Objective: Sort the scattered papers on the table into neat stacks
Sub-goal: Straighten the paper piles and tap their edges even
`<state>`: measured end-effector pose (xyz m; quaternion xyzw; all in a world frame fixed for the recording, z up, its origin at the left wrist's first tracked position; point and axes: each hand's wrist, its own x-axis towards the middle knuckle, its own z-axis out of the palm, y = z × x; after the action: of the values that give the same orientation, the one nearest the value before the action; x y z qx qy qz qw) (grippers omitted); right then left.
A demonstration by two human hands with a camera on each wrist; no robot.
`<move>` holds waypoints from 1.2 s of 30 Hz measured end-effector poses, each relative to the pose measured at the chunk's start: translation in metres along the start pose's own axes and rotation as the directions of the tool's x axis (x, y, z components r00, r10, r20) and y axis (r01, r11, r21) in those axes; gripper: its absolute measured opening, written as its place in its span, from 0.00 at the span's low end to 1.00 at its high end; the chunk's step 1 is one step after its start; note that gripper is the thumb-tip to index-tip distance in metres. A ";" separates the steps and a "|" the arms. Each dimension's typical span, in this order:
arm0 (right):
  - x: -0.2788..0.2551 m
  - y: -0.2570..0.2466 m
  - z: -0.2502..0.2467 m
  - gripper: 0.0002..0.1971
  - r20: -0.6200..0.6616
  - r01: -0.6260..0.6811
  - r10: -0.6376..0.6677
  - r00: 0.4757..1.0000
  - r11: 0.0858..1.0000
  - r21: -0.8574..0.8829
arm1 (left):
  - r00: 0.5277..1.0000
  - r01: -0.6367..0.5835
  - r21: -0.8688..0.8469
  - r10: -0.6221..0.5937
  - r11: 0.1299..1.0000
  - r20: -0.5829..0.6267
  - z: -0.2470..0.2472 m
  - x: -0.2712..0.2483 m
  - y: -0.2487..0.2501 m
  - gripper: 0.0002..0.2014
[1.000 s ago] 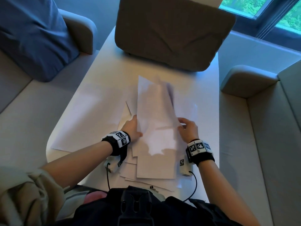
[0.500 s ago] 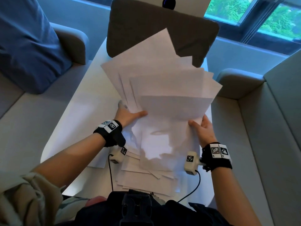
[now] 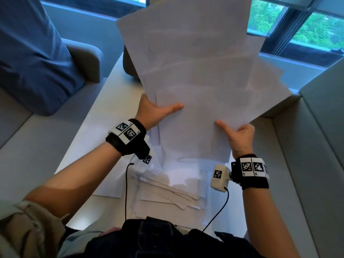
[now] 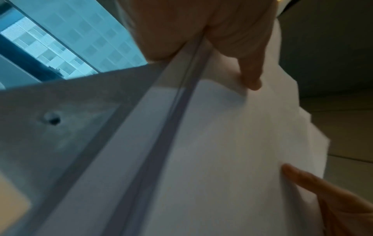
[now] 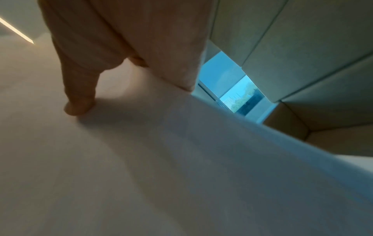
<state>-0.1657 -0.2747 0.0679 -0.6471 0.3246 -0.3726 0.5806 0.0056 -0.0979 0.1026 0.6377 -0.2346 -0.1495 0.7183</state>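
Note:
A fanned bundle of white sheets [image 3: 201, 71] stands raised above the white table [image 3: 89, 146], tilted toward me. My left hand [image 3: 158, 112] grips its lower left edge, thumb across the front and fingers hidden behind. My right hand [image 3: 238, 135] pinches the lower right corner, thumb on the front. The left wrist view shows the bundle [image 4: 222, 151] edge-on, with my left hand [image 4: 232, 47] at the top. In the right wrist view my right hand's thumb [image 5: 80, 99] presses on the bundle [image 5: 161, 159]. More loose papers [image 3: 167, 190] lie scattered on the table under my wrists.
A brown cushion [image 3: 130, 62] lies at the table's far end, mostly hidden by the sheets. Grey sofa seats flank the table, with a blue pillow [image 3: 31, 53] on the left. Windows [image 3: 307, 28] run along the back. A dark bag [image 3: 158, 239] sits at my lap.
Both hands have lifted the bundle off the table and tipped it upright toward me. It has fanned out wider and now covers the cushion at the far end.

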 end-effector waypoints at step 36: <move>-0.009 -0.067 0.012 0.15 0.351 0.549 -0.421 0.836 0.637 -0.542 | 0.871 -0.482 0.346 0.395 0.805 0.293 0.013 0.007 0.012 0.16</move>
<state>-0.1603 -0.2531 0.1330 -0.8971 0.1844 -0.3222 0.2396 0.0034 -0.1110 0.1164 0.6823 -0.4752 0.0085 0.5555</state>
